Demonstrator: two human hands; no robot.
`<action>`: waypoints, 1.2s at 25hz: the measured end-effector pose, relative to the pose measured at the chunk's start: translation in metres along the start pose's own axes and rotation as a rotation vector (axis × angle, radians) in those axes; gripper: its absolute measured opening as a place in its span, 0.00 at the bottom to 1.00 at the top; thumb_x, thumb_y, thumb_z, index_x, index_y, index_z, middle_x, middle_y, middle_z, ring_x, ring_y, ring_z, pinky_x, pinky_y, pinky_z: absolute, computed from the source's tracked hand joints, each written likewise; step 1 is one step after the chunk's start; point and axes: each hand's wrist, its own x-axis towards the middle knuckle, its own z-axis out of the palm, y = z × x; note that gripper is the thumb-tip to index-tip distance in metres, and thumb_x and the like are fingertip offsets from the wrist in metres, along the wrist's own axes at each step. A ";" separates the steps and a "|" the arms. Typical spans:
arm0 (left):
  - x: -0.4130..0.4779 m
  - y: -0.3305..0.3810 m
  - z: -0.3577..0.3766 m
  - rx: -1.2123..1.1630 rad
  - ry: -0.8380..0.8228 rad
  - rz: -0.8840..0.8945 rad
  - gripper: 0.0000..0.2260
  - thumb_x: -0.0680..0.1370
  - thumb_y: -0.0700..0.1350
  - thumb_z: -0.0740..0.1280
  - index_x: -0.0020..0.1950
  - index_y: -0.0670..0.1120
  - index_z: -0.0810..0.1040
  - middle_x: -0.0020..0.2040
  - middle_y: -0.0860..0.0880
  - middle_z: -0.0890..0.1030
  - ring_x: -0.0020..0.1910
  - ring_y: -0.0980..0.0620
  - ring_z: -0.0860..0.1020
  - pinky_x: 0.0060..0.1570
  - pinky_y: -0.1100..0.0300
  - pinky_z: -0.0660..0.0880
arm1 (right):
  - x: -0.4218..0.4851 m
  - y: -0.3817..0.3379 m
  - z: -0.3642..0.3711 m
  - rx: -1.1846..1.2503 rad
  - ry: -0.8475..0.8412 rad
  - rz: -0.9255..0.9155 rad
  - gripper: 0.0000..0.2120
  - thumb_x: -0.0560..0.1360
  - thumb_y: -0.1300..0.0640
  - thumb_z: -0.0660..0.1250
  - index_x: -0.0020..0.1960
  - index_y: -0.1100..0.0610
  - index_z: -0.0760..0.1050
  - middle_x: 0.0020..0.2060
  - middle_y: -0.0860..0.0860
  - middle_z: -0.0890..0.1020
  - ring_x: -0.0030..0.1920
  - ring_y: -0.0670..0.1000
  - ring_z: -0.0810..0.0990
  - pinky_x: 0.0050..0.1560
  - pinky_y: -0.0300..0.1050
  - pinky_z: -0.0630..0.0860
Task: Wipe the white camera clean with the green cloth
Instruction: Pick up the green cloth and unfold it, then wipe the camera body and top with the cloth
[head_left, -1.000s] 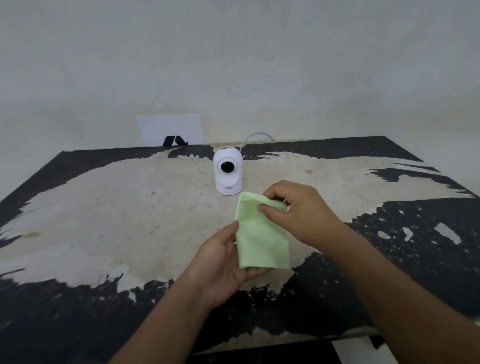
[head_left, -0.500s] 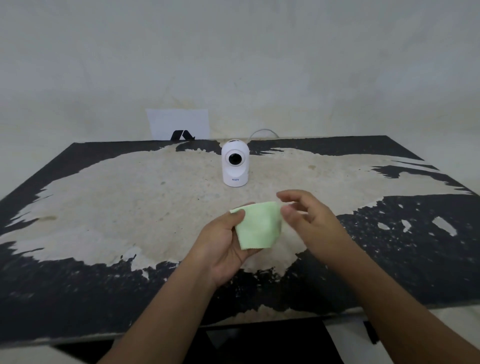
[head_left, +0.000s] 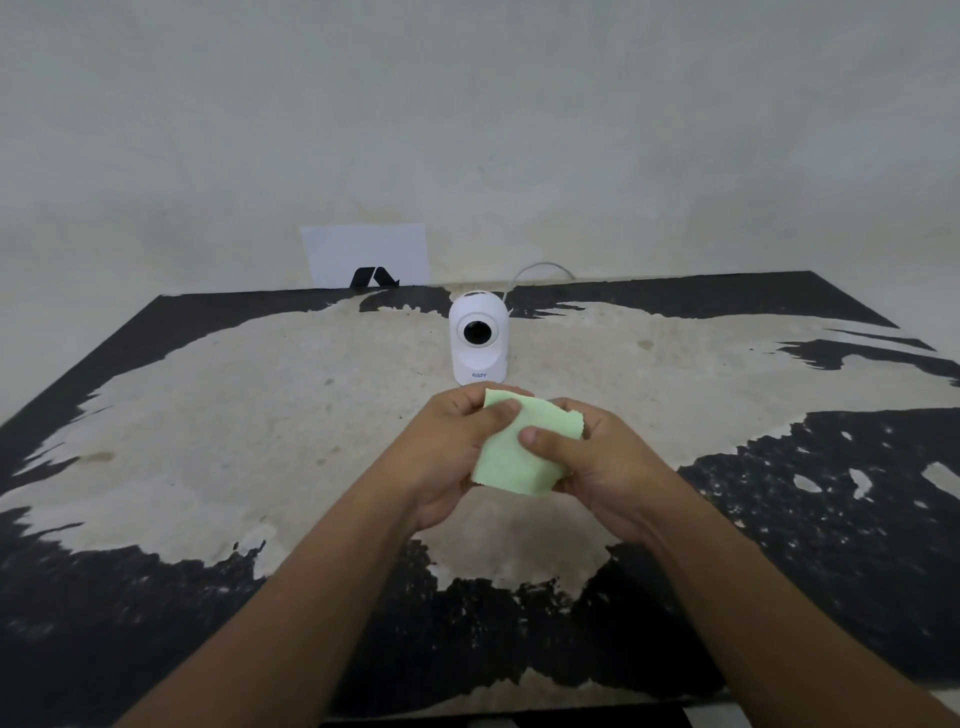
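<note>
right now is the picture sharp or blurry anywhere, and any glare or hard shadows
Head view: soft, even light, no glare, no hard shadows; the camera is fairly sharp, its logo slightly smeared; the cloth and both hands, left and right, look a bit soft; the wide lens spreads the table and stretches the forearms near the bottom edge.

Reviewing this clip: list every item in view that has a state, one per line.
Cloth: folded, held off the table in both hands.
Camera: upright on the table, lens toward the wearer, untouched.
Cable: runs from behind the camera.
Left hand: gripping the cloth.
Right hand: gripping the cloth.
</note>
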 end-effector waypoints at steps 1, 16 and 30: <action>0.007 -0.001 -0.006 0.029 0.012 0.008 0.06 0.77 0.42 0.65 0.47 0.46 0.82 0.45 0.44 0.84 0.41 0.48 0.82 0.39 0.53 0.80 | 0.007 -0.001 -0.002 -0.048 0.018 -0.013 0.12 0.68 0.60 0.73 0.49 0.62 0.78 0.41 0.57 0.84 0.41 0.54 0.83 0.38 0.48 0.80; 0.149 -0.030 -0.084 1.041 0.391 0.048 0.42 0.60 0.63 0.74 0.67 0.55 0.58 0.65 0.51 0.71 0.66 0.43 0.63 0.60 0.45 0.61 | 0.155 0.008 -0.010 -0.414 0.422 -0.086 0.21 0.79 0.57 0.54 0.72 0.48 0.63 0.64 0.48 0.72 0.57 0.46 0.74 0.55 0.44 0.72; 0.168 -0.040 -0.088 1.208 0.351 0.162 0.41 0.57 0.71 0.58 0.66 0.53 0.61 0.59 0.46 0.76 0.59 0.43 0.67 0.49 0.53 0.55 | 0.157 0.026 0.022 -0.602 0.278 -0.122 0.34 0.76 0.35 0.47 0.77 0.50 0.48 0.73 0.54 0.66 0.72 0.57 0.65 0.72 0.60 0.58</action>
